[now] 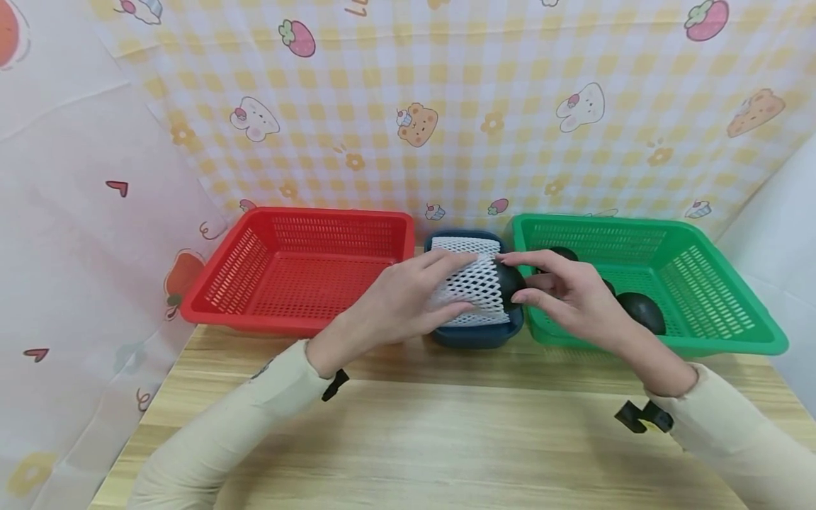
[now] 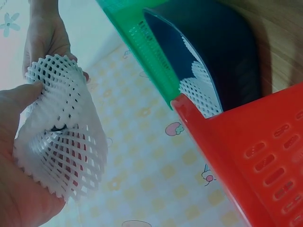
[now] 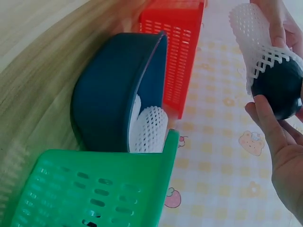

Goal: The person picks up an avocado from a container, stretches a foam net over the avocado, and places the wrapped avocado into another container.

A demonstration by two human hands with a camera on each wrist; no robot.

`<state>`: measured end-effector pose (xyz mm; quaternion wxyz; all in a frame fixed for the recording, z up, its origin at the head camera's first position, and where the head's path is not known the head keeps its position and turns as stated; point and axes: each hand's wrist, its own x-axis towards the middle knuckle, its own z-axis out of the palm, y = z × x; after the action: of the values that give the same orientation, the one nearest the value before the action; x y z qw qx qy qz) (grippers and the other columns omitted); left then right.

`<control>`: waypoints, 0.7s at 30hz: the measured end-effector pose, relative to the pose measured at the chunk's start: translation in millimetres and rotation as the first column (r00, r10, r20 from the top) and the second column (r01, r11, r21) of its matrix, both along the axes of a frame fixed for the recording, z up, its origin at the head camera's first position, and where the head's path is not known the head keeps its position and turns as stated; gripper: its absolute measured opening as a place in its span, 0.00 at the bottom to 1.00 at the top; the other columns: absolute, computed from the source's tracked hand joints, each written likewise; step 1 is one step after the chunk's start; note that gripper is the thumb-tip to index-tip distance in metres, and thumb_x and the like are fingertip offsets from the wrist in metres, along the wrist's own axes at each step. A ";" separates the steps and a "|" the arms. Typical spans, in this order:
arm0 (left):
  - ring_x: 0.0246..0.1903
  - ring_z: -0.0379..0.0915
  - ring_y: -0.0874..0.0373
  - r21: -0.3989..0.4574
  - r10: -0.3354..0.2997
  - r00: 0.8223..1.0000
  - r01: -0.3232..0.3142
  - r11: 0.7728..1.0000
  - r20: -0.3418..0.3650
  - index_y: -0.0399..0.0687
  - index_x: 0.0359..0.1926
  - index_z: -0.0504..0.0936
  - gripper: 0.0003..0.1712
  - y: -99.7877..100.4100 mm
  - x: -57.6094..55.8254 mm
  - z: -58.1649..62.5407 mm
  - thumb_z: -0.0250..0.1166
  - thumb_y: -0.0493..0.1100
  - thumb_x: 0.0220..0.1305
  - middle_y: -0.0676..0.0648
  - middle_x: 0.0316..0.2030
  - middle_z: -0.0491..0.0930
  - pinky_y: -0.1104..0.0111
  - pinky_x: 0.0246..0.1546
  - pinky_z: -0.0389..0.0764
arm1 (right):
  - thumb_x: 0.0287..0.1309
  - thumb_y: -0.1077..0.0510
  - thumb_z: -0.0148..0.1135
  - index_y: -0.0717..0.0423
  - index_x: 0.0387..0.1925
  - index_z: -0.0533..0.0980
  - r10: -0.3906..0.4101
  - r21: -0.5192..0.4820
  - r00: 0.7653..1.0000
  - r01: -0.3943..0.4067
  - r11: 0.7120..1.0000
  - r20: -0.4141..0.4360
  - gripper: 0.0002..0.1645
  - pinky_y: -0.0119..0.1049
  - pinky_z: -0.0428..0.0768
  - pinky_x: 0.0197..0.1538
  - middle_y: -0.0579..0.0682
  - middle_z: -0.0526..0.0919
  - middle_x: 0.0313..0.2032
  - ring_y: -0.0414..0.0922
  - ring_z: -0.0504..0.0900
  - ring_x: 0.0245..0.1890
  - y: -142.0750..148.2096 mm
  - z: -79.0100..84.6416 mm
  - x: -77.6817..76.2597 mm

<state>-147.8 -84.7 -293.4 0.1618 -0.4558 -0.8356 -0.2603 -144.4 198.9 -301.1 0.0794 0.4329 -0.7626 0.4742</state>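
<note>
Above the small dark blue basin (image 1: 474, 337), my left hand (image 1: 408, 294) holds a white foam net sleeve (image 1: 481, 283) between thumb and fingers. A smooth black, rounded fruit (image 1: 510, 285), like an avocado, sits partly inside the sleeve's right end. My right hand (image 1: 576, 297) grips the fruit's bare end with thumb and fingertips. In the right wrist view the net's toothed edge lies across the black fruit (image 3: 279, 87). The left wrist view looks into the sleeve's other end (image 2: 66, 156), which gapes open, with little of the fruit visible.
More white foam nets (image 3: 150, 130) lie in the basin. On the right, a green basket (image 1: 707, 343) contains several black fruits (image 1: 642, 312), partly hidden by my right hand. A red basket (image 1: 255, 322) stands on the left. All three stand on a wooden table (image 1: 446, 439) before a patterned cloth.
</note>
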 end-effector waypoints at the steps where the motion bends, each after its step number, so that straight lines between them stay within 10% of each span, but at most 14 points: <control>1: 0.44 0.75 0.61 0.003 -0.001 1.000 0.001 1.000 -0.003 0.44 0.67 0.75 0.38 -0.1 0.3 0.4 0.77 0.51 0.59 0.47 0.51 0.78 0.74 0.41 0.80 | 0.56 0.75 0.68 0.64 0.64 0.74 0.012 -0.008 1.000 -0.012 1.000 0.010 0.33 0.31 0.83 0.36 0.57 0.77 0.60 0.47 0.87 0.45 0.2 0.5 0.0; 7: 0.45 0.75 0.60 0.026 -0.005 1.000 0.005 1.000 0.006 0.42 0.66 0.75 0.38 -2.5 0.5 1.4 0.77 0.51 0.58 0.46 0.51 0.79 0.74 0.42 0.80 | 0.39 0.84 0.73 0.66 0.70 0.67 0.088 0.049 0.996 -0.089 0.995 0.017 0.53 0.41 0.83 0.47 0.58 0.71 0.64 0.47 0.83 0.54 1.8 1.4 -0.4; 21: 0.49 0.74 0.58 0.028 -0.059 0.997 0.058 0.998 0.045 0.39 0.68 0.73 0.40 -2.7 -0.3 0.0 0.77 0.49 0.59 0.43 0.55 0.78 0.73 0.47 0.79 | 0.40 0.84 0.73 0.66 0.68 0.69 -0.004 0.060 0.997 0.009 0.998 -0.083 0.50 0.36 0.83 0.45 0.59 0.76 0.62 0.44 0.86 0.47 0.3 -1.8 2.8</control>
<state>-148.1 -87.5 -293.4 0.1408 -0.4719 -0.8218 -0.2864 -141.6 199.2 -302.9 0.0992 0.4519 -0.7738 0.4326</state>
